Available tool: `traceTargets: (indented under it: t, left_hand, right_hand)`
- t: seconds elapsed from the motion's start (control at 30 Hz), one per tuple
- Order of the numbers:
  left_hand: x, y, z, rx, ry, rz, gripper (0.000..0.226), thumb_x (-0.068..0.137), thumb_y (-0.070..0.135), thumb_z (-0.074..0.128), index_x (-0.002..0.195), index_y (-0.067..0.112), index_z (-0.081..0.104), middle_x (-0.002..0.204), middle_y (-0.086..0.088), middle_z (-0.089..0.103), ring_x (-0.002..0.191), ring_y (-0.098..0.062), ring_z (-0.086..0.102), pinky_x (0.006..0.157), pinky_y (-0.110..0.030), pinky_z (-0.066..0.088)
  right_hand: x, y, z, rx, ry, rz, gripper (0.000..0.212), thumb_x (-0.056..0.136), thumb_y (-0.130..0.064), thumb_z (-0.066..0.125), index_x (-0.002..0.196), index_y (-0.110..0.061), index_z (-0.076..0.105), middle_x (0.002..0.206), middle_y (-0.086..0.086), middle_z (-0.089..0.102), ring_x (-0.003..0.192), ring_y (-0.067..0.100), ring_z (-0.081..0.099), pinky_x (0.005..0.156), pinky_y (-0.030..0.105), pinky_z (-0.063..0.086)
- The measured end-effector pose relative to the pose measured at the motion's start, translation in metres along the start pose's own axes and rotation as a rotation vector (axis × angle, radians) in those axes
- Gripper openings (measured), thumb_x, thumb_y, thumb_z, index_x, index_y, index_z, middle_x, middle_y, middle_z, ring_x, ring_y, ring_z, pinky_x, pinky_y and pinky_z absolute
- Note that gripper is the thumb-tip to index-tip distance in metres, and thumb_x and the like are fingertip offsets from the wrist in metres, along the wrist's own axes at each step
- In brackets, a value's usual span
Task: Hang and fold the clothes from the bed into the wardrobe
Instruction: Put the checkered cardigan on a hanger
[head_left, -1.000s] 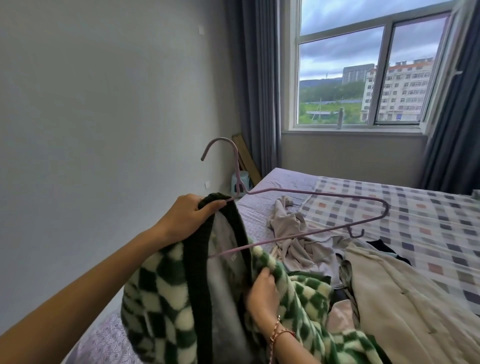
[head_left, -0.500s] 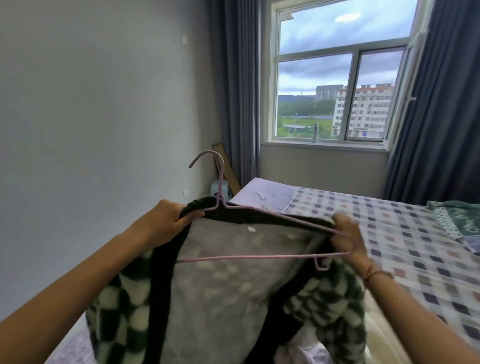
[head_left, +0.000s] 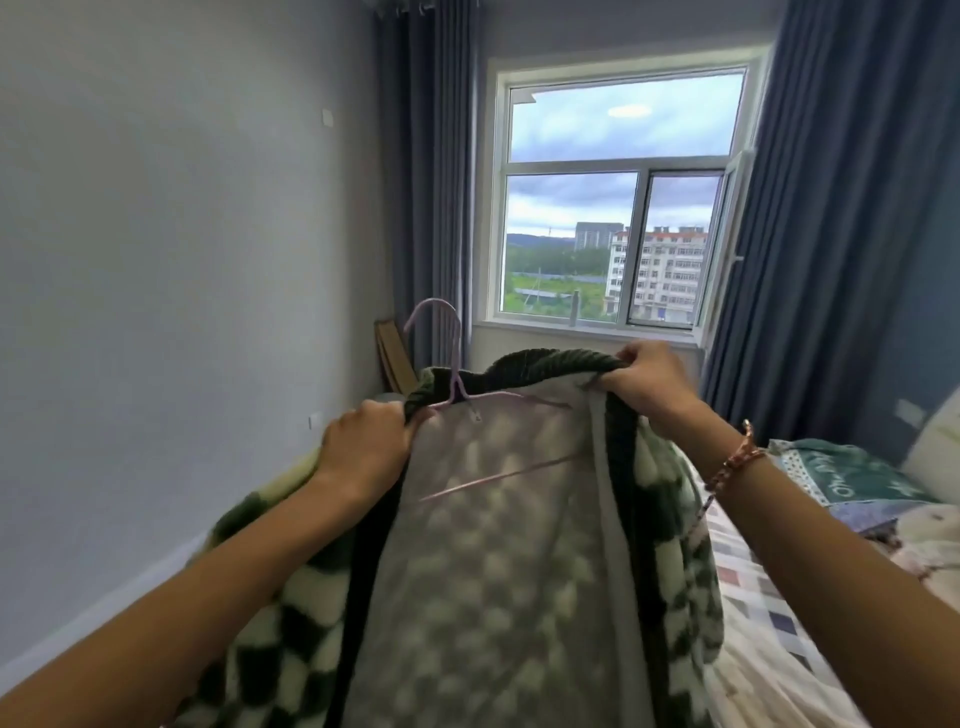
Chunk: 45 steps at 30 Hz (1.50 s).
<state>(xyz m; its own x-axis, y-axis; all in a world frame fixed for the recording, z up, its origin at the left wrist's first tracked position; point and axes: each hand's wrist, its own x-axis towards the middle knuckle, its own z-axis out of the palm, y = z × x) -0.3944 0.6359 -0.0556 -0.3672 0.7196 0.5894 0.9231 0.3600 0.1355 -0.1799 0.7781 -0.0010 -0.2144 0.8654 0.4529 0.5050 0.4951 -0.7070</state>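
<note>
Holding checkered jacket (head_left: 493, 571) up beside bed (head_left: 753, 587) with hanger (head_left: 452, 384) inside collar. Gripping collar edge with left hand (head_left: 363, 447), pinching opposite shoulder with right hand (head_left: 644, 379). Risking hanger tipping out under uneven fleece weight, right shoulder likely not seated.

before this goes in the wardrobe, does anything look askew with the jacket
Yes: the pink hanger sits askew in the green checkered jacket, hook by the left hand, lower bar slanting across the lining; the right hand grips the collar.
</note>
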Motion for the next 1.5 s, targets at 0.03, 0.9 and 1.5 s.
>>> traceTargets:
  t: [0.03, 0.9, 1.5]
  left_hand:
    - [0.001, 0.004, 0.005, -0.015, -0.005, -0.016, 0.055, 0.096, 0.052, 0.030, 0.104, 0.008, 0.062, 0.102, -0.017, 0.064, 0.094, -0.036, 0.061, 0.074, -0.036, 0.044]
    - [0.029, -0.018, -0.049, -0.608, -0.029, 0.143, 0.056, 0.081, 0.066, 0.032, 0.054, 0.019, 0.047, 0.052, 0.006, 0.051, 0.046, -0.006, 0.047, 0.050, -0.019, 0.035]
    - [0.022, -0.002, -0.042, -0.684, 0.300, 0.461, 0.033, 0.090, 0.045, 0.041, 0.064, 0.032, 0.058, 0.052, 0.019, 0.054, 0.046, 0.002, 0.049, 0.049, -0.007, 0.034]
  right_hand:
    - [-0.008, -0.006, 0.005, 0.082, 0.052, 0.025, 0.027, 0.071, -0.016, 0.078, 0.065, -0.015, 0.051, 0.064, 0.000, 0.048, 0.061, 0.011, 0.044, 0.047, 0.021, 0.031]
    - [-0.036, 0.011, -0.007, 0.111, -0.053, -0.416, 0.040, 0.065, -0.050, 0.050, 0.056, -0.011, 0.052, 0.049, -0.010, 0.044, 0.054, 0.008, 0.037, 0.051, 0.032, 0.030]
    - [-0.063, 0.048, -0.026, -0.381, -0.146, -0.649, 0.022, 0.071, -0.033, 0.041, 0.060, -0.016, 0.050, 0.049, -0.005, 0.048, 0.049, 0.015, 0.043, 0.051, 0.026, 0.032]
